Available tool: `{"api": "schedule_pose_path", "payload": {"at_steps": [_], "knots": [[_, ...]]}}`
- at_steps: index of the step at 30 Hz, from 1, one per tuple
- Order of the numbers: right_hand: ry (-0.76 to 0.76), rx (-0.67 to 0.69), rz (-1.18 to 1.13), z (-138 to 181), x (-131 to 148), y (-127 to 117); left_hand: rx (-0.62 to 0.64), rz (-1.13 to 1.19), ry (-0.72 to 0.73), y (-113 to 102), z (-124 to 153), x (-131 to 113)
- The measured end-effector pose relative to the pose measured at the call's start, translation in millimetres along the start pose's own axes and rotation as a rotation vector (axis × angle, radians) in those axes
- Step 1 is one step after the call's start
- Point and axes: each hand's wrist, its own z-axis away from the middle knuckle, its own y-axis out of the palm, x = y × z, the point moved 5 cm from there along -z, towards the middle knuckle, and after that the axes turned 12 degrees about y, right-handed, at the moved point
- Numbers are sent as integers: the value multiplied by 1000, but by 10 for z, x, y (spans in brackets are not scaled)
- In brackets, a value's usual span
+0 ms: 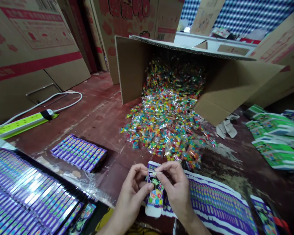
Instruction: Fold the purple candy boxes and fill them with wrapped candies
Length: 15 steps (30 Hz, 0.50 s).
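Both hands hold one small purple printed box [155,195] low in the middle of the view. My left hand [132,192] grips its left side, thumb across the front. My right hand [175,187] pinches the flap at its top end. Just beyond the hands lies a heap of small clear packets of coloured candy [165,120], spilling out of a big cardboard carton [220,85] tipped on its side. Under my right hand a fanned row of flat purple box blanks [218,202] stretches to the right.
A tray of finished purple boxes [26,192] fills the lower left, with a short separate row [79,153] beside it. A green power strip [22,123] and white cable lie at the left. Green flat boxes [274,137] are stacked at the right. Large cartons [34,42] lean behind.
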Motion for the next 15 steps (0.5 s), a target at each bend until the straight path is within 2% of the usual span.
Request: {"api": "schedule_pose_path", "payload": {"at_steps": [4,9,15], "knots": [[60,167,-29,-58,55,29,35,-53,6,-17,22,-8],[311,287,57,-158,66,-12,52,-204,28,-37,29,-98],[304,357,91,-274,121,-35,195,-224,-25,2,-1,-140]]}}
